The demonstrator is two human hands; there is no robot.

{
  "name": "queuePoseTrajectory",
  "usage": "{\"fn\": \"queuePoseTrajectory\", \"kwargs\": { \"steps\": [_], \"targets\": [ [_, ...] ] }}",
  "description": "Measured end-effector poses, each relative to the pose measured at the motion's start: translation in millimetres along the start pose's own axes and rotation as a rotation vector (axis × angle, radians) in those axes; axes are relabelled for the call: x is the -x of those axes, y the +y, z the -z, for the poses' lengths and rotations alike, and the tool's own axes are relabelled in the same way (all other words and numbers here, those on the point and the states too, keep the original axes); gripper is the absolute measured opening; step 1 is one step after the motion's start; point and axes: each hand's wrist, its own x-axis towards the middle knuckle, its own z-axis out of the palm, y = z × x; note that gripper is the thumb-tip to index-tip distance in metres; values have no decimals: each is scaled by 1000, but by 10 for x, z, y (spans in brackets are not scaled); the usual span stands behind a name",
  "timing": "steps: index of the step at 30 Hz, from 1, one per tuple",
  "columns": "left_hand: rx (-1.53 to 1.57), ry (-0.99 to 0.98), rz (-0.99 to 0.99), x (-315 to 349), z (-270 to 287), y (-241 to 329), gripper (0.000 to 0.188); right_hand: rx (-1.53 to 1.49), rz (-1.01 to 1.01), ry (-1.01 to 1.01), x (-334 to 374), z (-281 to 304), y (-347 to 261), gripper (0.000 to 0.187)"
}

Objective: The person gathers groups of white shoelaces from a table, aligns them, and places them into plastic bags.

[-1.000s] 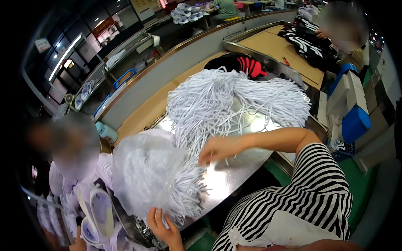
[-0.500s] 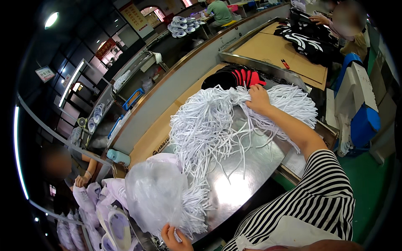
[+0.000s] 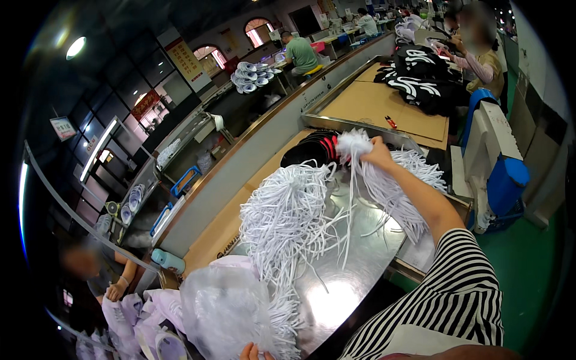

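Note:
My right hand [image 3: 378,155] is closed round the gathered top of a bundle of white shoelaces [image 3: 414,192], lifted so that its strands hang over the metal tabletop [image 3: 342,270]. To its left lies a larger heap of white shoelaces [image 3: 285,210], loose ends trailing toward me. At the lower edge, only the curled fingertips of my left hand [image 3: 255,351] show, against a cloudy plastic bag [image 3: 222,306]. What they hold, if anything, is hidden. More white laces [image 3: 285,318] lie beside the bag. Behind the raised bundle is a row of black and red flat pieces [image 3: 309,147].
White shoes [image 3: 123,312] crowd the lower left, near another person's hand [image 3: 117,291]. A light-blue bottle [image 3: 168,261] stands by the table's raised side. Beyond are cardboard [image 3: 384,111], red-handled snips [image 3: 390,122] and black-and-white pieces [image 3: 420,81]. A grey-and-blue machine [image 3: 501,162] stands right.
My right hand has raised the lace bundle off the pile, baring its bunched top. My left hand has sunk toward the lower edge. The whole view has shifted, showing more of the room.

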Motion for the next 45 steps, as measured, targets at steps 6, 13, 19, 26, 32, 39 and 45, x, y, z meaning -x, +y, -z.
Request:
{"fn": "queuePoseTrajectory", "kwargs": {
  "steps": [6,13,19,26,32,39,45],
  "targets": [
    [-223,-74,8,-61,-225,-221,75,-788,-118,-265,215,1076,-575,35],
    [-54,160,-13,-694,93,-373,17,-844,-16,-775,1150,1732,-1210,45],
    [429,218,239,-1369,592,-444,20,-665,125,-1652,2355,794,-2061,51],
    [426,221,208,-1426,852,-447,20,-917,-620,-2020,3843,-1044,-3092,33],
    [503,347,51,-1350,932,-286,13,-1733,-157,-1293,3584,-2176,-4030,30],
    [88,103,-107,-503,808,-553,58,-374,388,-1411,3732,-1562,-3906,36],
    [35,252,515,746,406,-1491,81,-219,1404,-1040,3743,-1270,-2173,74]
  ]
}}
